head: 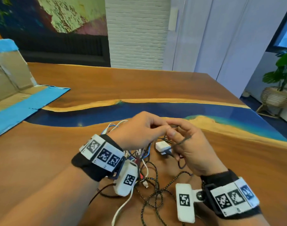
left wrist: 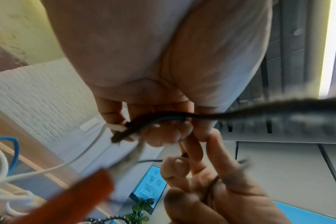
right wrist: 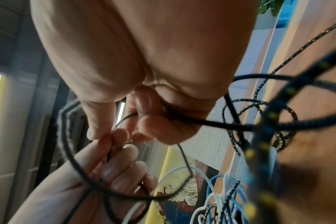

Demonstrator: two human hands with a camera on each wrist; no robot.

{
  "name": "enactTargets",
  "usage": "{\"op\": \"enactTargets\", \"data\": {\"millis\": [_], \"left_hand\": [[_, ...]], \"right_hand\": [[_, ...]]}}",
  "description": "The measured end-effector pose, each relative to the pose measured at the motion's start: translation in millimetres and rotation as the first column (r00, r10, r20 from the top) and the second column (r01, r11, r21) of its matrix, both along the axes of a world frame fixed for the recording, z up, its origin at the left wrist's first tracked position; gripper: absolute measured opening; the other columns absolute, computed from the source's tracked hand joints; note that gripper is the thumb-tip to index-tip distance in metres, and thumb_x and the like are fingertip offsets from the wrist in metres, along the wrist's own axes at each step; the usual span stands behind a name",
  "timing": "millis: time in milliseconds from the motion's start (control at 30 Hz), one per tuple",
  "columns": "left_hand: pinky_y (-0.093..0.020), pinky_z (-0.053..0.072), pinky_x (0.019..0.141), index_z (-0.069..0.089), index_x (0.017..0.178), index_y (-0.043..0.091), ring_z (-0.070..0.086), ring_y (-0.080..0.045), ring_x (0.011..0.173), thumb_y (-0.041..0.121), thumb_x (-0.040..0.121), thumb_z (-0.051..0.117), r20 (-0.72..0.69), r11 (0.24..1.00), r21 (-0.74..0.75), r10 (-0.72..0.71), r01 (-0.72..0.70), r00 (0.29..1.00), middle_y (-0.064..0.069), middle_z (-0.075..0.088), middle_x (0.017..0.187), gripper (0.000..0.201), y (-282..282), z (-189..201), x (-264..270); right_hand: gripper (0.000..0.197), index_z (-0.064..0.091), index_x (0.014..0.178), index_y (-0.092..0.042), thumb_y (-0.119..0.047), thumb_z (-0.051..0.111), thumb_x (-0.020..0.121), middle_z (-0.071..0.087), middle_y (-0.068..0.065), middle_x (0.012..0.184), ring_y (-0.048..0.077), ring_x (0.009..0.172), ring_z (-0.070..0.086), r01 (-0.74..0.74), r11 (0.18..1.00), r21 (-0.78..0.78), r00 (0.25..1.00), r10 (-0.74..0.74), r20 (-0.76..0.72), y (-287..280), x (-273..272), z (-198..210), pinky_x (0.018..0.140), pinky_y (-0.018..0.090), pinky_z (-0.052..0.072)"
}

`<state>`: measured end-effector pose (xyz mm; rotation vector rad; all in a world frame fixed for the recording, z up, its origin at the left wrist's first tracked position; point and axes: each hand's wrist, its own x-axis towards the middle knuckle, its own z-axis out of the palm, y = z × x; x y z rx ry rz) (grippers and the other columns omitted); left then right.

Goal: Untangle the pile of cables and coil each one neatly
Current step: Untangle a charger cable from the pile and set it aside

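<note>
A tangled pile of cables [head: 149,176] lies on the wooden table [head: 58,160] beneath both hands. It holds a black braided cable with yellow specks [head: 155,191], a white cable [head: 123,207], blue strands [head: 148,150] and a white adapter [head: 162,146]. My left hand [head: 162,128] and right hand [head: 173,130] meet fingertip to fingertip above the pile, and both pinch a thin dark cable [head: 186,139]. In the left wrist view the curled fingers [left wrist: 163,136] hold that dark cable [left wrist: 159,115] with a blue strand beside it. The right wrist view shows fingers [right wrist: 155,125] curled round the dark cable [right wrist: 211,122].
An opened cardboard box with blue tape [head: 17,88] lies at the table's left. A blue resin strip [head: 155,110] crosses the table beyond the hands. The table's right edge runs diagonally, with a potted plant in a basket [head: 279,88] on the floor past it.
</note>
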<state>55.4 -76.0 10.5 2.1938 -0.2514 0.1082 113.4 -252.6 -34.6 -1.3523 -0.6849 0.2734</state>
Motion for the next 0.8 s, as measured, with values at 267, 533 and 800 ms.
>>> {"op": "enactTargets", "data": {"millis": [267,533,800], "left_hand": [[-0.032,0.050,0.064,0.077,0.077,0.028,0.059,-0.010,0.062,0.020,0.087,0.075,-0.097,0.986,0.153,0.083,-0.068,0.992,0.006,0.067,0.068,0.014,31,-3,-4],[-0.033,0.044,0.059,0.079,0.081,0.032,0.055,-0.014,0.056,0.021,0.091,0.070,-0.017,0.924,0.228,0.318,-0.306,0.948,0.005,0.069,0.067,0.018,70,-7,-16],[-0.026,0.047,0.096,0.064,0.126,0.048,0.060,0.009,0.108,0.039,0.094,0.068,-0.072,0.979,0.206,0.021,-0.006,0.997,0.029,0.069,0.111,0.033,34,4,-15]], "right_hand": [[0.039,0.051,0.068,-0.013,-0.044,0.061,0.089,0.032,0.001,0.053,0.014,0.040,0.023,0.305,0.930,0.204,0.933,-0.249,-0.261,-22,20,9,0.039,0.023,0.023],[0.037,0.056,0.071,-0.016,-0.036,0.053,0.102,0.037,-0.004,0.054,0.009,0.043,0.025,0.451,0.792,0.412,0.863,-0.267,-0.430,-35,25,18,0.040,0.023,0.021],[0.035,0.070,0.078,-0.016,-0.040,0.051,0.095,0.069,0.005,0.073,0.006,0.036,0.023,0.237,0.842,0.485,0.941,-0.074,-0.331,-26,15,19,0.038,0.018,0.018]]}}
